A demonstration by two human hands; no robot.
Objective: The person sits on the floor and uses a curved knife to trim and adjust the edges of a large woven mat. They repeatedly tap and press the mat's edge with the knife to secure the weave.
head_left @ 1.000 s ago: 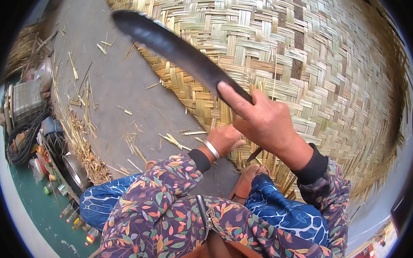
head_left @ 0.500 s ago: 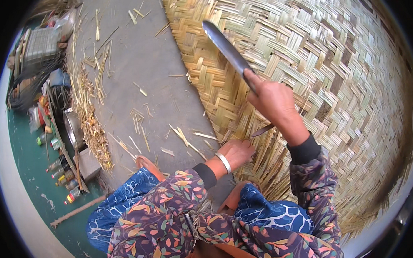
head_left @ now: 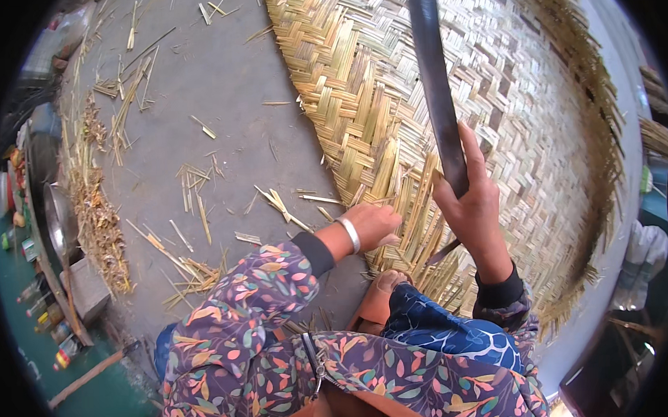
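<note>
My right hand (head_left: pixel 472 207) grips a long, flat, dark metal blade (head_left: pixel 436 87), with the index finger stretched along one edge and the thumb against the other. The blade points away from me over a large woven mat (head_left: pixel 360 112) of pale split strips, and runs out of the picture's top. A narrow dark tip shows below the hand, next to loose strip ends (head_left: pixel 416 242). At the mat's left edge, my left hand (head_left: pixel 371 225), with a white bangle on its wrist, has its fingers curled closed. What they pinch is hidden.
Cut strip pieces (head_left: pixel 279 207) lie scattered on the grey floor (head_left: pixel 237 160) to the left. Beyond them are a heap of dry stalks (head_left: pixel 103 224), a metal bowl (head_left: pixel 58 218), a grey block (head_left: pixel 88 288), several small bottles and a stick (head_left: pixel 86 379). My foot (head_left: pixel 381 295) is beside the mat's near corner.
The blade has swung from slanting left to nearly upright in the picture, as my right hand turned and came nearer. My left hand stays at the mat's edge. The view has shifted rightward.
</note>
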